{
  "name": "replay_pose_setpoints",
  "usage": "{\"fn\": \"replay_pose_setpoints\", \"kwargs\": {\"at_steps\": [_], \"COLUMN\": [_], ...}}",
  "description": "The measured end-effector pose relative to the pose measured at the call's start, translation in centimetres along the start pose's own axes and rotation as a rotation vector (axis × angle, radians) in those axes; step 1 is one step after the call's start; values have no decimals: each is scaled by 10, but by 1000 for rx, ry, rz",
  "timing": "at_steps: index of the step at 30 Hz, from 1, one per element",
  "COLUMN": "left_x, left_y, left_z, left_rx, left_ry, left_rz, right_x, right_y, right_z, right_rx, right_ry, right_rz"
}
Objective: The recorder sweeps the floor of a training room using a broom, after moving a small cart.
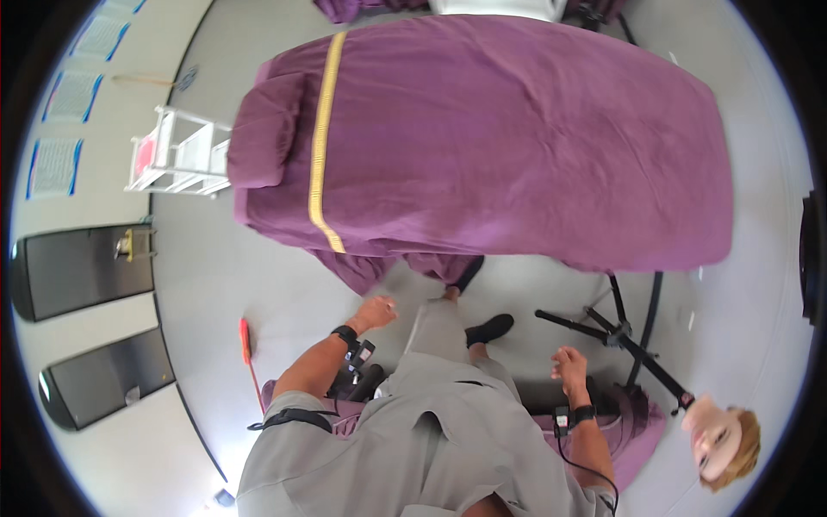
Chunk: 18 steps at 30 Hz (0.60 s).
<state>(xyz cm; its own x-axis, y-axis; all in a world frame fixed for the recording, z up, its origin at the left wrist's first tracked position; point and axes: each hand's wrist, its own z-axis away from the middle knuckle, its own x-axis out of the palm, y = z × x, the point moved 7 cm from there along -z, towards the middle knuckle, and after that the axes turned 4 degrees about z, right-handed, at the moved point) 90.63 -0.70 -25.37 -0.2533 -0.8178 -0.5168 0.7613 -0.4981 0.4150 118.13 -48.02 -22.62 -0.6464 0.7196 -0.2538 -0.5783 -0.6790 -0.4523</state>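
Note:
I am standing beside a bed with a purple cover (517, 146), and neither hand touches it. My left hand (376, 313) hangs just below the near edge of the cover, fingers loosely bent and empty. My right hand (568, 366) is lower and to the right, near a black tripod (616, 334); its fingers curl a little and hold nothing. A yellow tape measure (324, 129) lies across the bed's left part, its lower end at the near edge. Left of it rests a purple pillow (265, 133).
A mannequin head (724, 444) is fixed on the tripod at lower right. At the bed's left end stands a white shelf cart (194, 155). A red-handled stick (245, 342) is at the left. Purple-covered furniture (633, 439) stands behind me.

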Motion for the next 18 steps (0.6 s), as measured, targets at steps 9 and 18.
{"fn": "replay_pose_setpoints", "kwargs": {"at_steps": [9,18], "left_x": [-35,-1], "left_y": [46,124], "left_z": [-26,-48], "left_rx": [94,62], "left_ry": [84,-212], "left_rz": [135,205], "right_x": [-22,-35], "right_y": [41,189], "right_z": [48,114], "right_rx": [30,170], "right_ry": [164,352], "right_rz": [-253,-555]}}
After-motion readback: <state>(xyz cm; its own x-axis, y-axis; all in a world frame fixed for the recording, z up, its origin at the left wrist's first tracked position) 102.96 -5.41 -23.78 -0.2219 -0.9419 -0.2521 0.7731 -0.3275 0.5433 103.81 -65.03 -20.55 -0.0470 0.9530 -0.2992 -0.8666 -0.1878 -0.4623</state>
